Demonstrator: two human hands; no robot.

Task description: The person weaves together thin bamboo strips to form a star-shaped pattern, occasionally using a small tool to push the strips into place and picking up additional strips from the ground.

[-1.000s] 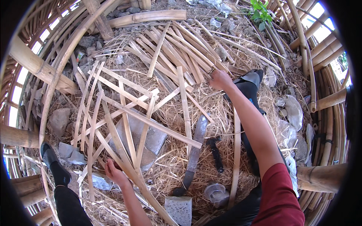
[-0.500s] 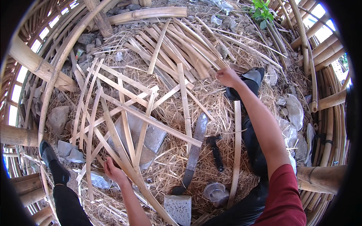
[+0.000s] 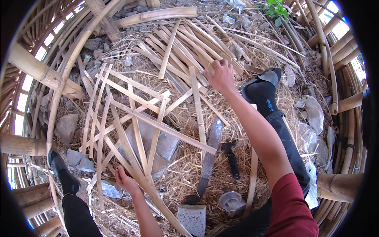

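Note:
Several flat, pale bamboo strips lie crossed in a loose lattice [image 3: 154, 128] in front of me, partly over a flat grey stone slab [image 3: 169, 147]. My left hand [image 3: 128, 181] is closed at the lattice's near edge, its fingers pinching the end of a bamboo strip. Farther off, more strips lie side by side in a pile [image 3: 185, 49]. My right hand [image 3: 222, 77] reaches over the near right end of that pile, fingers curled round a bamboo strip's end; the fingertips are partly hidden.
Right of the lattice lie a long-bladed machete [image 3: 209, 152] and a black-handled hammer [image 3: 230, 160]. A pale, pitted block [image 3: 192, 218] stands near me, beside a round greyish object [image 3: 232, 203]. My feet flank the work. Bamboo poles [image 3: 43, 71], rocks and straw surround it.
My right hand has moved left along the pile's near end, its fingers now curling over the strips. My left hand stays at the lattice's edge. The view has shifted slightly.

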